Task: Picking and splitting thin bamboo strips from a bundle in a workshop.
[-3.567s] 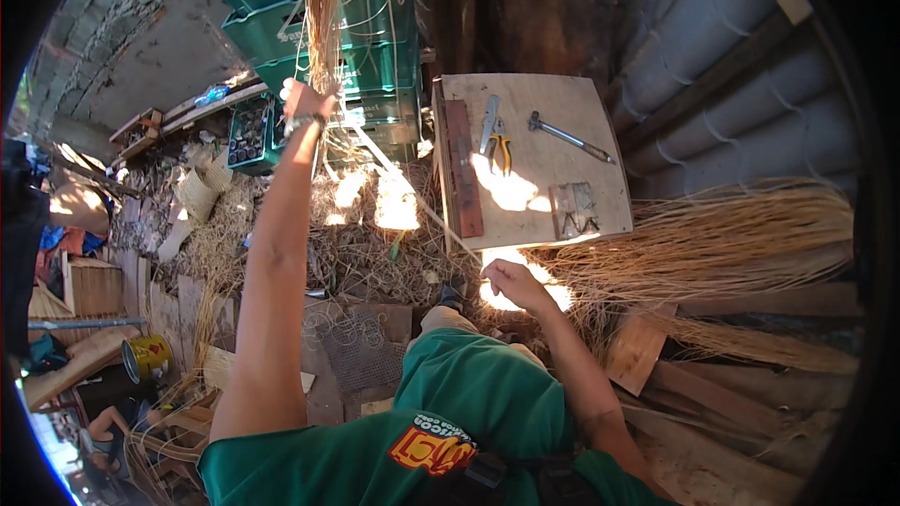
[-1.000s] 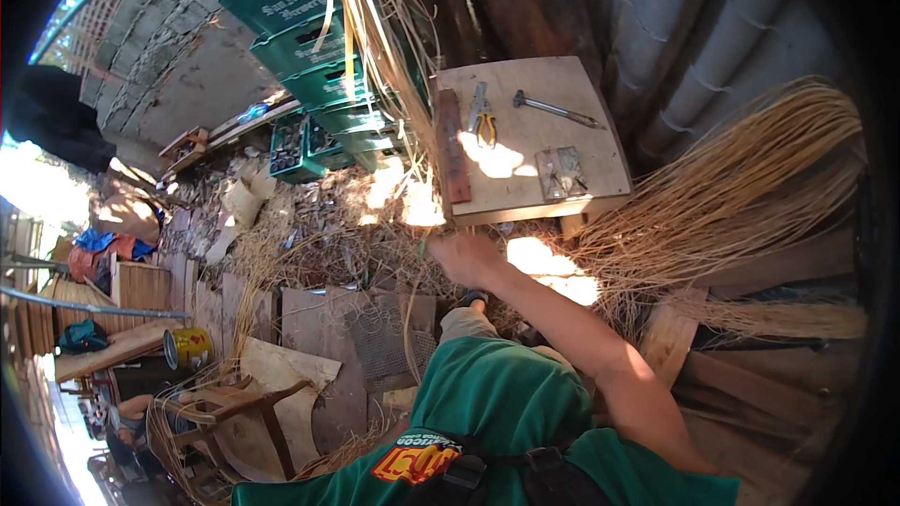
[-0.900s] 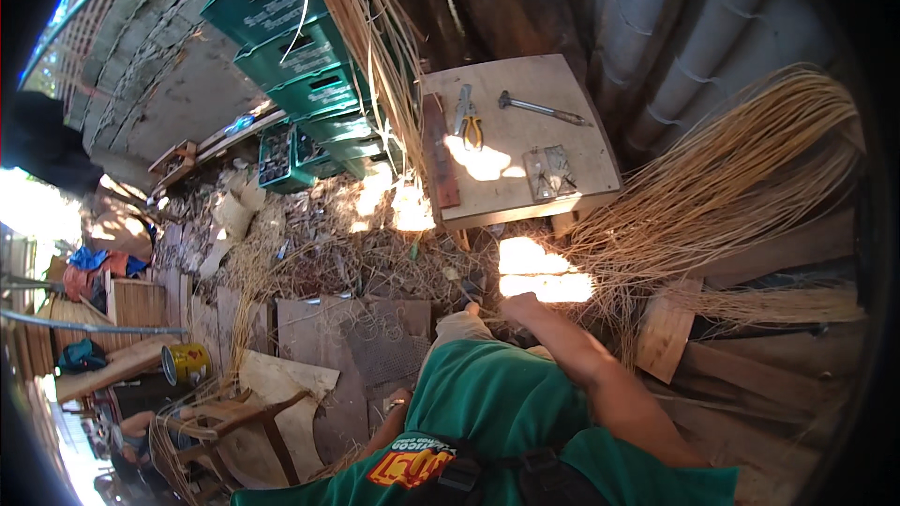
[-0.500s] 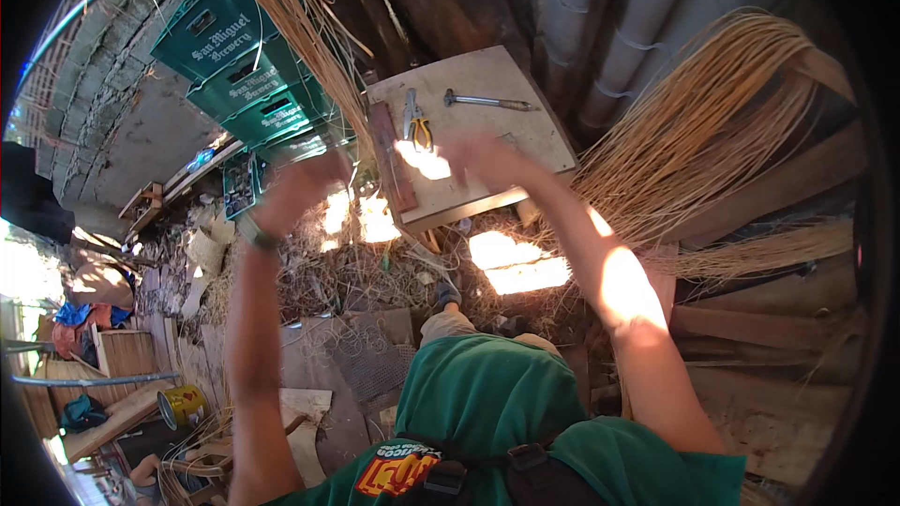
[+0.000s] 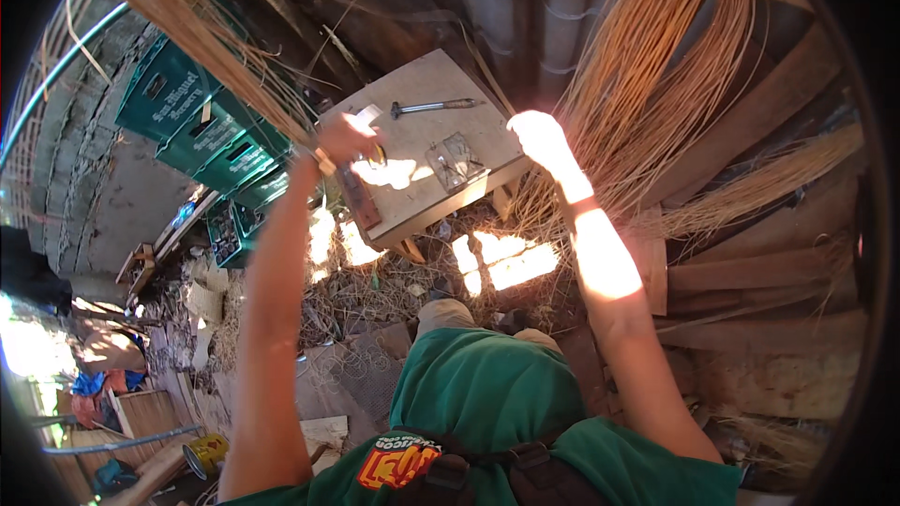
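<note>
My left hand is raised and closed around a bundle of straw-coloured rattan strands that runs up and left out of view. My right hand is raised in bright sun at the right edge of a small wooden table, closed on a thin strand next to a large hanging coil of rattan canes. On the table lie a hammer, a clear plastic box and a reddish wooden strip. I wear a green shirt and sit over the littered ground.
Green plastic crates are stacked at the left behind the bundle. Corrugated metal sheeting backs the table. Wooden planks lie at the right, straw scraps cover the ground, and a yellow can sits lower left.
Both hands rose from low by the ground to table height. My left hand came back into view gripping the strand bundle. My right hand moved right toward the cane coil. The view tilted upward.
</note>
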Available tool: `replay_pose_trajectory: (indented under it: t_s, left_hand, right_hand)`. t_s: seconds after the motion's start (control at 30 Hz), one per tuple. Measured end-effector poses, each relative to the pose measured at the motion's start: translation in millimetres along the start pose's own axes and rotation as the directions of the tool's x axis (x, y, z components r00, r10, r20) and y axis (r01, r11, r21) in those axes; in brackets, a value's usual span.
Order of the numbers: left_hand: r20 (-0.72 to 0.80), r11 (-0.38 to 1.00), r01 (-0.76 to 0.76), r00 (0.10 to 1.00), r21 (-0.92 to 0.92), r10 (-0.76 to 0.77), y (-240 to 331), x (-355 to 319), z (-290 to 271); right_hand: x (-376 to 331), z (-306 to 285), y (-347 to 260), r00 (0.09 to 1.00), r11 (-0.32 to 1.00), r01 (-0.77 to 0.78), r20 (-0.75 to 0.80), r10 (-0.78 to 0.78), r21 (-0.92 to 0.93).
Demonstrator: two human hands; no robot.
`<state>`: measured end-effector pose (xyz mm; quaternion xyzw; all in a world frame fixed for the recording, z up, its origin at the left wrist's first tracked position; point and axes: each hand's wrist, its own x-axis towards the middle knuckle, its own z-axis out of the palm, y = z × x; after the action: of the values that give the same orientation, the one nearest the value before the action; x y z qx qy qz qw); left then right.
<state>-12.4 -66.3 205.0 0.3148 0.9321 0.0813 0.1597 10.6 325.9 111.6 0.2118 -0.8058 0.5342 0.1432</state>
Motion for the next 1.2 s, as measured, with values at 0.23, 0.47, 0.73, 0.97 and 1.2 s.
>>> replay_pose_trajectory:
  t_s: [0.23,0.47,0.73,0.97,1.2]
  left_hand:
    - [0.268,-0.041,0.274,0.879,-0.961,-0.394,90,49,151]
    - [0.109,-0.058,0.099,0.973,-0.993,-0.205,49,90,104]
    - [0.154,0.803,0.082,0.988,-0.59,0.012,-27,78,97]
    - [0.034,0.844,0.118,0.992,-0.522,-0.118,-31,73,181]
    - [-0.362,0.562,-0.03,0.793,-0.827,-0.49,-80,46,201]
  right_hand:
    - [-78,71,-30,0.777,0.629,-0.63,0.38,0.502,0.456]
    - [-50,115,-39,0.765,0.77,-0.63,0.256,0.591,0.106]
    - [-41,166,-15,0.626,0.526,-0.75,0.174,0.76,0.402]
    - [-17,161,-38,0.699,0.721,-0.687,0.188,0.69,-0.091]
    - [-43,169,-7,0.865,0.863,-0.501,-0.004,0.502,0.062]
